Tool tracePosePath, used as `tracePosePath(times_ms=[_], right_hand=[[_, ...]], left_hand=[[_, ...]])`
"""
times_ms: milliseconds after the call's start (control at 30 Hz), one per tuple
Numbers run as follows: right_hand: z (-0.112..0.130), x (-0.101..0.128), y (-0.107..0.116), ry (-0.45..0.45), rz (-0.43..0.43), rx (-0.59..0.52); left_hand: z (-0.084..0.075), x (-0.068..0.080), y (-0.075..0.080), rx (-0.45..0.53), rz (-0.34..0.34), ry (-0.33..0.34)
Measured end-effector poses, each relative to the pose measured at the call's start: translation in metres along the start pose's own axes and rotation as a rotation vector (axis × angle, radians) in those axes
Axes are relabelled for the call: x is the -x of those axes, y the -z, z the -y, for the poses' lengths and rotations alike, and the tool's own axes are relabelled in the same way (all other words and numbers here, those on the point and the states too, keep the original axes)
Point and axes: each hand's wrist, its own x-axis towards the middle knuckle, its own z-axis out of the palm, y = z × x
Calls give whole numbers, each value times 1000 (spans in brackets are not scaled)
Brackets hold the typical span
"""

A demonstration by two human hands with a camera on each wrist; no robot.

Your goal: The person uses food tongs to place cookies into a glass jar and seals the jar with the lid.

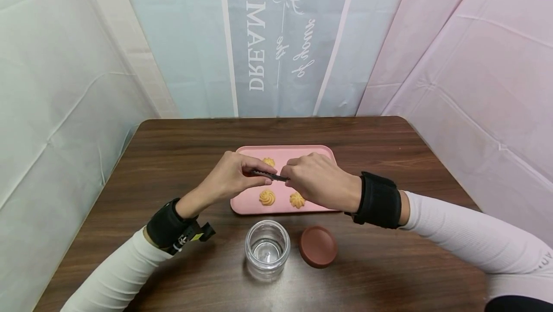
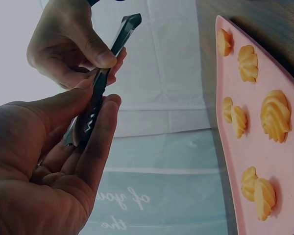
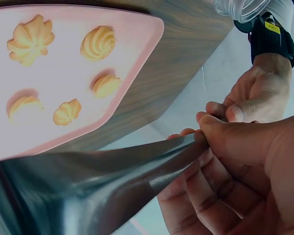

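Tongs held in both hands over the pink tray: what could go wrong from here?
1. Both the left hand and the right hand pinch the tongs at once; if they slip during a handover, they may drop on the cookies in the pink tray.
2. The open glass jar and its brown lid stand just below the wrists; a lowered forearm could knock them.

Light was soft and even in the head view, with faint shadows under the jar (image 1: pixel 267 248) and lid (image 1: pixel 318 246) on the table (image 1: pixel 173 158). Straight edges bowed toward the frame's sides. Both wrist views were dimmer; the metal tool (image 3: pixel 88 186) loomed blurred and grey close up.
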Motion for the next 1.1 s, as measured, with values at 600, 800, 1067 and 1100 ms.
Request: tracePosePath(times_ms=[600, 800, 1067, 1100], right_hand=[[-1, 1, -2, 25, -18, -60], [-2, 1, -4, 10, -21, -39], [-13, 5, -6, -68, -35, -3], [-15, 6, -7, -78, -33, -14]], left_hand=[[1, 3, -1, 2, -53, -2], [1, 4, 0, -8, -54, 6], [4, 6, 7, -5, -72, 23], [5, 7, 8, 0, -74, 26]])
